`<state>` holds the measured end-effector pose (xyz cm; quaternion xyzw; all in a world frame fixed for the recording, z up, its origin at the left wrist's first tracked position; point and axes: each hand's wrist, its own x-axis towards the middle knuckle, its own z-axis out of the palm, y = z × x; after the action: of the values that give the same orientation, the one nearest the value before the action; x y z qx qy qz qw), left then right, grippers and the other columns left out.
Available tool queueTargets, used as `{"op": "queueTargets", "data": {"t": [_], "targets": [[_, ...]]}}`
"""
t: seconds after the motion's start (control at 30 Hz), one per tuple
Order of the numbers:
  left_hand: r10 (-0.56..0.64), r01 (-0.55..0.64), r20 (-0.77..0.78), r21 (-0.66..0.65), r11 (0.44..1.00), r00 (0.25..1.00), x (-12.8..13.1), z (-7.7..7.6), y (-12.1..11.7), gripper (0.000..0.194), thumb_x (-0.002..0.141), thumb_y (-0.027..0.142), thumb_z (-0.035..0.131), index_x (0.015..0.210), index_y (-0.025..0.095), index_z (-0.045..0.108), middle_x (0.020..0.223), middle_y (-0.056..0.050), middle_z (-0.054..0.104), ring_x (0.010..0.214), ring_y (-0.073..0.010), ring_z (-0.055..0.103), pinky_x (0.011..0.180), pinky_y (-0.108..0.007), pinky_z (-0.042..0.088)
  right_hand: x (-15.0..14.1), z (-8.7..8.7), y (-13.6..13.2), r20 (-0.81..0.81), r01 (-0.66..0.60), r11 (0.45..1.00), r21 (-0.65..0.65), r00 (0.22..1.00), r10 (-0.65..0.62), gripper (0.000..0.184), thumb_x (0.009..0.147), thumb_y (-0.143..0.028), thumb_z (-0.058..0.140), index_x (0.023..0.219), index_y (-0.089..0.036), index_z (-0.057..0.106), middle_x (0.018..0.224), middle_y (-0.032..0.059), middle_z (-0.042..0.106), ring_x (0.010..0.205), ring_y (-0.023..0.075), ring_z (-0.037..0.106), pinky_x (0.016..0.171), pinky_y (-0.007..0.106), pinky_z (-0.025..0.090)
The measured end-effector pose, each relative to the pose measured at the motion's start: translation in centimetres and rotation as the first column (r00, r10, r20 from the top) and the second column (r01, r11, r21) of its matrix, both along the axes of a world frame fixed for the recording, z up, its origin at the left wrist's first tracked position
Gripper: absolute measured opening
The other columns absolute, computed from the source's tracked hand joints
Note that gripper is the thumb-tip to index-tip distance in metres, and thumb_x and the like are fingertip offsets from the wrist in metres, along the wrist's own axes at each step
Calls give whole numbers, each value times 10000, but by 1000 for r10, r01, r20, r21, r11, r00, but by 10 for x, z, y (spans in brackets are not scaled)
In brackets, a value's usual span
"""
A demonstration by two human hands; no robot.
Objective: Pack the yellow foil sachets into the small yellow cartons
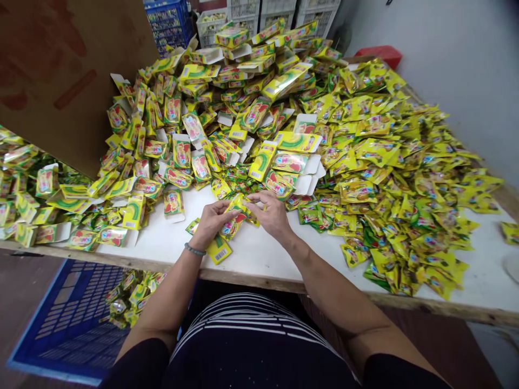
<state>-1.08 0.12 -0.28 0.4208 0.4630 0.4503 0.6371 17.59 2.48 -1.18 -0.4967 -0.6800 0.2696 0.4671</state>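
My left hand (pixel 211 222), with a beaded bracelet at the wrist, pinches a small yellow and green printed packet (pixel 234 223) just above the table. From the other side, the fingers of my right hand (pixel 271 215) are closed at the packet's upper right edge. My fingers hide part of it. Under my left hand a yellow box (pixel 219 250) with a barcode lies on the white tabletop. Just beyond my hands, several open-flapped cartons (pixel 290 162) lie in a heap of similar boxes.
Shiny yellow sachets (pixel 389 178) are piled at the right. A large cardboard box (pixel 73 70) stands at the left. Below the table edge, a blue crate (pixel 77 319) holds more packets. White crates (pixel 243 13) are stacked behind, and a wall (pixel 454 59) bounds the right.
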Motion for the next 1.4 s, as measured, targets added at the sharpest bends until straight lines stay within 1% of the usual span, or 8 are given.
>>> {"op": "queueTargets", "data": {"t": [0.3, 0.47, 0.6, 0.8, 1.0, 1.17, 1.27, 1.4], "targets": [[-23, 23, 30, 9, 1000, 999, 0, 2, 0, 458, 596, 283, 914, 995, 129, 749, 884, -69, 788, 748, -178, 729, 721, -272, 572, 3, 0, 1, 24, -24, 999, -34, 999, 25, 117, 776, -344, 794, 810, -235, 764, 859, 54, 731, 921, 235, 663, 874, 383, 510], [16, -16, 19, -3, 1000, 1000, -1, -4, 1, 476, 606, 302, 909, 1014, 130, 734, 844, -55, 779, 722, -176, 720, 682, -269, 560, -3, 0, -5, 17, -120, 989, -90, 992, 122, 157, 897, -329, 649, 832, -254, 771, 1024, 63, 741, 1061, 245, 667, 975, 414, 468], [23, -23, 5, 17, 1000, 1000, 0, -2, 1, 549, 612, 329, 906, 1076, 140, 682, 736, -9, 737, 623, -146, 678, 605, -247, 529, -8, 4, -11, 31, -242, 962, -128, 968, 247, 262, 955, -322, 539, 791, -237, 724, 929, 55, 732, 1114, 254, 640, 971, 417, 454], [216, -217, 27, 151, 964, 976, 5, 5, 4, 672, 677, 411, 867, 1206, 246, 485, 619, 85, 633, 478, -89, 565, 484, -185, 409, -16, 5, -13, -137, 28, 1000, -4, 990, -28, 276, 876, -421, 655, 1086, -242, 666, 1185, 111, 663, 1156, 267, 576, 986, 435, 480], [178, -172, -26, 161, 972, 984, 1, 3, 2, 457, 712, 432, 836, 1015, 206, 578, 574, 87, 556, 441, -57, 462, 443, -178, 323, -26, -9, -9, -319, -270, 928, -256, 930, 182, 348, 844, -535, 628, 929, -203, 688, 771, 9, 657, 687, 153, 596, 629, 270, 513], [82, -83, 6, 130, 988, 997, 2, 2, 0, 476, 741, 397, 819, 1099, 231, 551, 741, 50, 639, 588, -97, 589, 556, -202, 442, -25, -9, -10, -407, -230, 921, -314, 909, 88, 310, 835, -517, 627, 774, -213, 637, 717, 3, 638, 649, 157, 608, 613, 283, 538], [83, -84, 11, 167, 982, 996, 3, 1, 2, 528, 762, 395, 805, 1190, 250, 532, 823, 35, 664, 687, -114, 624, 642, -225, 483, -23, -5, -7, -507, -186, 936, -299, 862, 10, 343, 806, -526, 672, 976, -231, 632, 741, -7, 668, 659, 163, 643, 640, 298, 567], [172, -147, -76, 256, 955, 982, 1, -1, 4, 441, 760, 406, 808, 1117, 215, 634, 701, 49, 596, 617, -89, 546, 585, -202, 423, -19, 1, -2, -480, -262, 925, -274, 871, 104, 519, 806, -517, 699, 1238, -241, 618, 925, 36, 741, 785, 188, 689, 767, 349, 593]]}}
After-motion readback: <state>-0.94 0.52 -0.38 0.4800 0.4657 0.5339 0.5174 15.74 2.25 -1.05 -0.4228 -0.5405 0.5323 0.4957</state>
